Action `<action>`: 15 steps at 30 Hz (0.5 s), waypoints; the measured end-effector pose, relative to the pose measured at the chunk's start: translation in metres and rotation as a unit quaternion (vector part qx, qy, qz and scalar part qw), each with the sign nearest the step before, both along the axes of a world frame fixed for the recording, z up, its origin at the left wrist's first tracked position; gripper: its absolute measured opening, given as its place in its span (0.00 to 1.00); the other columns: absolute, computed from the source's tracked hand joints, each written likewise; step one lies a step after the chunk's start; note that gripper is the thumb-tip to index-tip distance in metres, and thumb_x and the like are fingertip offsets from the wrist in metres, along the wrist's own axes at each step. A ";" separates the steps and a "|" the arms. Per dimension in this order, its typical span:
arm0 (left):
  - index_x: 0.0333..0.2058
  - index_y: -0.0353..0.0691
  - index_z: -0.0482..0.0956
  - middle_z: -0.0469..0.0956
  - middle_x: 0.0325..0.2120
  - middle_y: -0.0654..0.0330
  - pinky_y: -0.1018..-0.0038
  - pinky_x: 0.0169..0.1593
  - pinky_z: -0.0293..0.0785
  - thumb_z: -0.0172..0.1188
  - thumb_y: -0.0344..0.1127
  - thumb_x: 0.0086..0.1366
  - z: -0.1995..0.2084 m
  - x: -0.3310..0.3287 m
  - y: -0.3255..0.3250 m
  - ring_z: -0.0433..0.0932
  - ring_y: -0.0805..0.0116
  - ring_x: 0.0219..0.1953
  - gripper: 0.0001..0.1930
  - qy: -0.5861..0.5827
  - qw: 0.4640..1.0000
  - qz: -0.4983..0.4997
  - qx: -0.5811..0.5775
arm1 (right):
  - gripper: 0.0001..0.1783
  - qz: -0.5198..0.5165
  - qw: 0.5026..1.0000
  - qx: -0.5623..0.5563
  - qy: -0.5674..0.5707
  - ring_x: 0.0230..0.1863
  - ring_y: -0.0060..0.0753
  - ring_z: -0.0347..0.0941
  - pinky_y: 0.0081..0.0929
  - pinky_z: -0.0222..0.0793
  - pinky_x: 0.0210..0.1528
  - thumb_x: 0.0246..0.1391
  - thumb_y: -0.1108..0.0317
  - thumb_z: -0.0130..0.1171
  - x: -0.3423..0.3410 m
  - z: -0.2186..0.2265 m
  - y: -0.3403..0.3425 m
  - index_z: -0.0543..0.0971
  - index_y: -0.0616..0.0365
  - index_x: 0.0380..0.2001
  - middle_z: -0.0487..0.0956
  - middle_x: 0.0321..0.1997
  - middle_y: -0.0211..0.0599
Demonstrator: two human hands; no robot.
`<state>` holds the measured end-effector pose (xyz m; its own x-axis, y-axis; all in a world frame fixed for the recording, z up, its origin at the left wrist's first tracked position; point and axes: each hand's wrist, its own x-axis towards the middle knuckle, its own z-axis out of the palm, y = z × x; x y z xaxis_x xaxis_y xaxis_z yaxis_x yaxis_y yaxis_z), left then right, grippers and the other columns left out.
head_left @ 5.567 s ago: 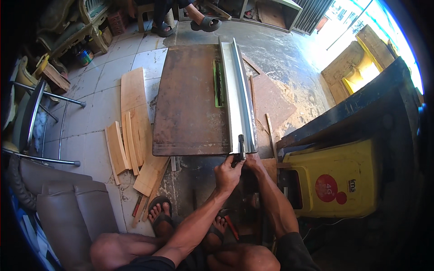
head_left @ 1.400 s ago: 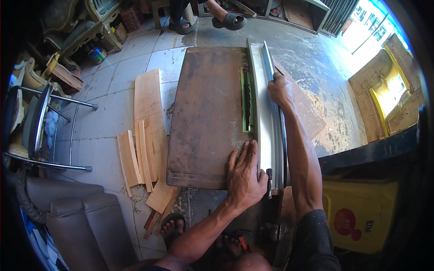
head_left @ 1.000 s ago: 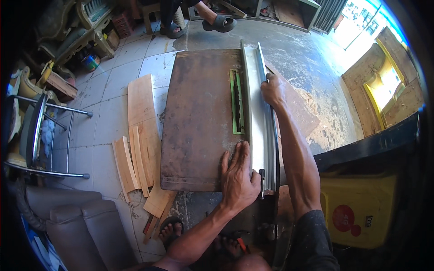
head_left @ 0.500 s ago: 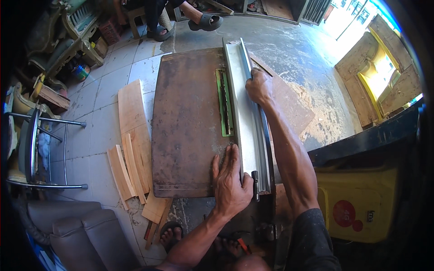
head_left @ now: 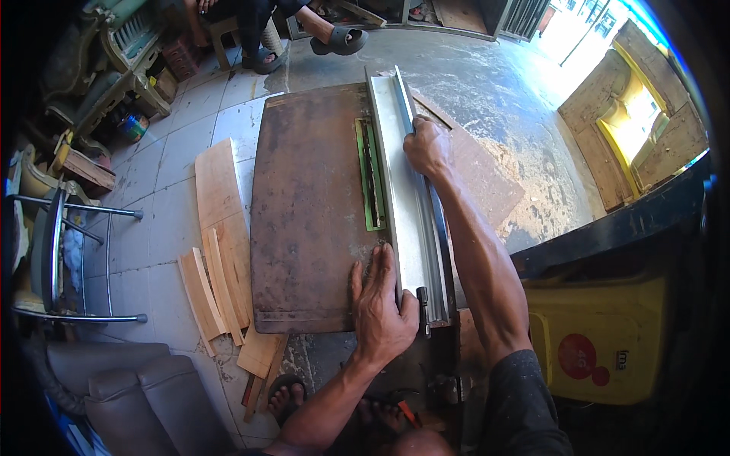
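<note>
A brown, worn saw table point(head_left: 304, 205) stands before me, with a narrow green-framed slot insert point(head_left: 369, 175) let into its top. Just right of the slot lies a long silver metal fence point(head_left: 407, 197), a channel with raised sides running lengthwise along the table. My right hand point(head_left: 427, 146) is closed over the right edge of the fence towards its far end. Flat on the tabletop near the front, my left hand point(head_left: 384, 311) has its fingers stretched forward, the thumb against the near end of the fence. Beside that thumb sits a small dark clamp handle point(head_left: 423, 308).
Pale wood pieces point(head_left: 220, 197) lean and lie left of the table. A chair with metal legs point(head_left: 53, 243) is at far left, brown cushions point(head_left: 160, 395) below it. A yellow panel point(head_left: 601, 342) stands at right. Another person's sandalled foot point(head_left: 338, 39) shows at the back.
The whole view has shifted slightly, moving the table and fence a little left in the picture. Both hands keep their places on the fence and tabletop.
</note>
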<state>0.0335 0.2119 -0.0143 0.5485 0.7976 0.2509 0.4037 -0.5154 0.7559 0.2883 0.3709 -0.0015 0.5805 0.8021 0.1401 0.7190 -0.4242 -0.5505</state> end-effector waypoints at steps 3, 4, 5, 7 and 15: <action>0.69 0.19 0.60 0.69 0.65 0.31 0.47 0.78 0.45 0.56 0.30 0.63 0.001 0.001 0.000 0.67 0.42 0.72 0.37 -0.004 1.000 -0.003 -0.003 | 0.18 -0.002 1.000 0.006 -0.002 0.56 0.63 0.79 0.50 0.72 0.64 0.54 0.71 0.53 0.001 -0.001 -0.001 0.84 0.68 0.43 0.81 0.57 0.54; 0.69 0.19 0.60 0.69 0.66 0.31 0.47 0.78 0.45 0.56 0.30 0.63 0.001 0.001 0.000 0.67 0.43 0.72 0.37 -0.005 1.000 -0.004 -0.003 | 0.18 -0.004 1.000 0.008 -0.003 0.56 0.63 0.79 0.50 0.72 0.63 0.53 0.71 0.53 0.002 -0.002 -0.002 0.84 0.68 0.43 0.81 0.57 0.55; 0.69 0.19 0.60 0.69 0.66 0.31 0.47 0.78 0.45 0.56 0.30 0.63 0.001 0.001 0.000 0.67 0.43 0.72 0.37 -0.005 1.000 -0.004 -0.003 | 0.18 -0.005 1.000 0.006 0.000 0.56 0.63 0.79 0.50 0.72 0.63 0.53 0.71 0.52 0.001 -0.001 -0.002 0.84 0.68 0.43 0.81 0.57 0.55; 0.70 0.19 0.60 0.69 0.66 0.32 0.47 0.78 0.45 0.56 0.30 0.63 0.001 0.000 0.000 0.67 0.43 0.72 0.37 -0.001 1.000 -0.003 -0.002 | 0.18 -0.007 1.000 0.004 0.004 0.56 0.64 0.79 0.50 0.72 0.63 0.53 0.71 0.52 -0.002 0.001 -0.002 0.84 0.69 0.43 0.81 0.57 0.55; 0.69 0.19 0.60 0.69 0.66 0.32 0.46 0.78 0.45 0.56 0.30 0.63 0.002 -0.001 0.000 0.66 0.43 0.72 0.37 0.001 1.000 -0.004 -0.004 | 0.18 0.000 1.000 0.020 0.008 0.55 0.65 0.79 0.51 0.72 0.62 0.53 0.71 0.52 -0.001 -0.002 -0.001 0.84 0.70 0.42 0.81 0.56 0.57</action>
<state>0.0324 0.2118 -0.0125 0.5555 0.7950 0.2438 0.4005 -0.5127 0.7595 0.2875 0.3696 -0.0030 0.5835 0.7957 0.1624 0.7092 -0.4018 -0.5793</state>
